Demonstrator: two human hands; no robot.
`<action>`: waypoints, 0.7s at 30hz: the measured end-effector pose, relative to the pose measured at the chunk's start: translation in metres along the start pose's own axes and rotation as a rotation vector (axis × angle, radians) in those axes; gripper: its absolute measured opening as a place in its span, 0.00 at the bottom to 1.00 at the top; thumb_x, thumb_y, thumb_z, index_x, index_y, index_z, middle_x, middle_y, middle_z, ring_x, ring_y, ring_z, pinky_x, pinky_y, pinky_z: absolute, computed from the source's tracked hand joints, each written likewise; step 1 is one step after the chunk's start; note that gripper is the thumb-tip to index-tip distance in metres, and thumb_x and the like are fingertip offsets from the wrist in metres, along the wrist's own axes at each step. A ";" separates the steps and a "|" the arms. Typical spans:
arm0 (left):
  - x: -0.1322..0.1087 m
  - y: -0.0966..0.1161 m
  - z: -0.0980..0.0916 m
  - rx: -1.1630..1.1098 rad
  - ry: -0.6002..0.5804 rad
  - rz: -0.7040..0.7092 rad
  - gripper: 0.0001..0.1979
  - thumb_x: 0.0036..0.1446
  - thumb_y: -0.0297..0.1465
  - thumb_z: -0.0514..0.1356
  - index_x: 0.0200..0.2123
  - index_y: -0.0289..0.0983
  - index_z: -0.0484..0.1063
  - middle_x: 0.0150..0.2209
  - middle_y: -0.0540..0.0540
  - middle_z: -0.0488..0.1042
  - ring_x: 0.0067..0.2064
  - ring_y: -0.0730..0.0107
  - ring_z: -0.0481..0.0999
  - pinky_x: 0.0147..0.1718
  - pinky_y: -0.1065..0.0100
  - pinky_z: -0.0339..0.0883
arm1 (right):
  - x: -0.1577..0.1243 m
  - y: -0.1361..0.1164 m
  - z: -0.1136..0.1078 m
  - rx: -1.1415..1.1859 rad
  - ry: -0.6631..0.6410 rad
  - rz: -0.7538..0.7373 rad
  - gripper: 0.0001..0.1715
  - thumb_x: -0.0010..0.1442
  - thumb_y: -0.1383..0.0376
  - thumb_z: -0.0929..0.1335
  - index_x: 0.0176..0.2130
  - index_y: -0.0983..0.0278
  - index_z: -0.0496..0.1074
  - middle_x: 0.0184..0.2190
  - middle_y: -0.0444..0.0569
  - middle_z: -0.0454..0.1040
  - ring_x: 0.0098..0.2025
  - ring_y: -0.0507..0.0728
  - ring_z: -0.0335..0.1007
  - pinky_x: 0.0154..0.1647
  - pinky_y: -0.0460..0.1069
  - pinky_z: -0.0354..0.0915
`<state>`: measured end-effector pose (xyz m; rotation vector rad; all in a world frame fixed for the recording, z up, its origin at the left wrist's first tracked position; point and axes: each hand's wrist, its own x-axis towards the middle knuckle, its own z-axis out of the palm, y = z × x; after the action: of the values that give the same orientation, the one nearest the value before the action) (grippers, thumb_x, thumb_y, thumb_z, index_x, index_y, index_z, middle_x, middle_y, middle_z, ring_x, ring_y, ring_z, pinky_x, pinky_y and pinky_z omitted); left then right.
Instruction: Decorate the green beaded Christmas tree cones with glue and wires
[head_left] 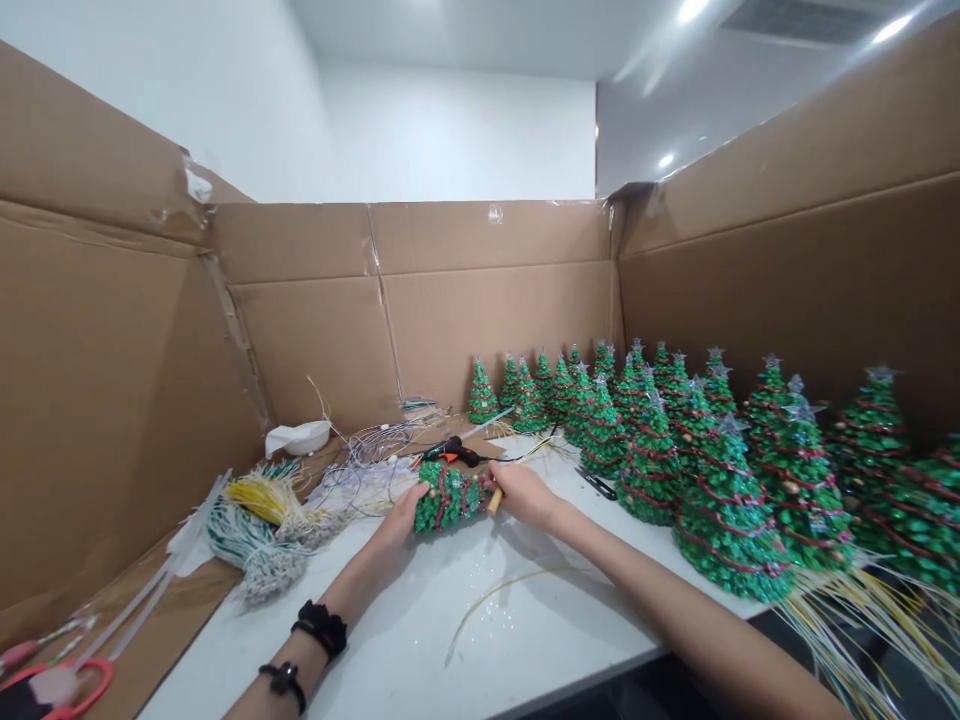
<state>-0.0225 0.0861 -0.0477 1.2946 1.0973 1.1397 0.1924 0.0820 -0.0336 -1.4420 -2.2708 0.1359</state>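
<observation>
From my remote seat I see both hands low in the middle of the frame, holding a small green Christmas tree [450, 497] on its side just above the table [420, 640], or resting on it; I can't tell which; the left hand [401, 517] cups one end, and the right hand [526, 497] grips the other, where a wooden stub [494, 501] pokes out; the fingers [501, 478] are pressed together and curled around the tree, though I can't make out each fingertip; a black and orange hot glue gun [450, 453] lies just beyond it, beside a tangle of silver wire [375, 447]; left of the hands sit bundles of yellow and pale strands [259, 525]; upright green trees with red garlands and silver stars [727, 520] crowd the right of the frame, near black snips [596, 484]; red-handled scissors [67, 685] show in the lower left corner; black bands [321, 628] circle the left wrist; cardboard walls [420, 310] rise around the table
</observation>
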 end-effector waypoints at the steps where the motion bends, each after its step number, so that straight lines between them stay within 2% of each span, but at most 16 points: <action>1: 0.001 -0.001 0.000 -0.008 -0.005 -0.004 0.18 0.49 0.43 0.56 0.36 0.36 0.71 0.34 0.46 0.78 0.37 0.63 0.76 0.37 0.67 0.66 | 0.000 -0.001 0.002 -0.015 0.007 0.006 0.07 0.63 0.68 0.60 0.40 0.65 0.65 0.36 0.53 0.73 0.38 0.57 0.69 0.31 0.46 0.53; 5: 0.001 0.003 -0.004 -0.006 -0.036 -0.028 0.20 0.50 0.43 0.56 0.40 0.35 0.71 0.37 0.46 0.78 0.42 0.61 0.75 0.42 0.65 0.66 | -0.002 -0.004 0.007 -0.027 0.009 0.003 0.06 0.62 0.69 0.60 0.40 0.66 0.64 0.33 0.55 0.73 0.36 0.58 0.70 0.29 0.47 0.52; 10: -0.009 0.026 -0.009 0.106 -0.223 -0.073 0.20 0.51 0.45 0.58 0.40 0.36 0.73 0.43 0.44 0.77 0.48 0.59 0.72 0.50 0.64 0.61 | -0.003 -0.002 0.006 0.046 -0.003 -0.028 0.10 0.56 0.72 0.63 0.41 0.65 0.61 0.33 0.50 0.72 0.34 0.55 0.68 0.28 0.45 0.51; 13: -0.014 0.033 -0.007 0.153 -0.216 -0.065 0.20 0.50 0.45 0.59 0.39 0.36 0.74 0.44 0.43 0.77 0.50 0.59 0.71 0.50 0.64 0.61 | -0.004 0.000 0.003 0.180 -0.022 -0.058 0.18 0.51 0.74 0.64 0.42 0.63 0.58 0.30 0.43 0.70 0.31 0.52 0.65 0.26 0.43 0.50; 16: -0.014 0.032 -0.006 0.138 -0.210 -0.047 0.20 0.47 0.42 0.63 0.41 0.35 0.73 0.44 0.42 0.77 0.48 0.58 0.72 0.47 0.63 0.63 | -0.004 -0.001 -0.001 0.276 0.004 -0.073 0.19 0.49 0.76 0.63 0.41 0.63 0.58 0.29 0.42 0.68 0.30 0.52 0.63 0.27 0.43 0.49; 21: -0.014 0.030 -0.010 0.064 -0.293 -0.070 0.20 0.45 0.39 0.65 0.41 0.34 0.72 0.43 0.40 0.76 0.44 0.58 0.75 0.44 0.63 0.66 | -0.007 -0.008 -0.002 0.169 0.022 -0.048 0.17 0.49 0.74 0.63 0.40 0.62 0.59 0.26 0.42 0.66 0.28 0.52 0.61 0.27 0.43 0.47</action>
<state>-0.0339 0.0722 -0.0184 1.4112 0.9591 0.8376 0.1889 0.0718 -0.0317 -1.2950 -2.2163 0.2885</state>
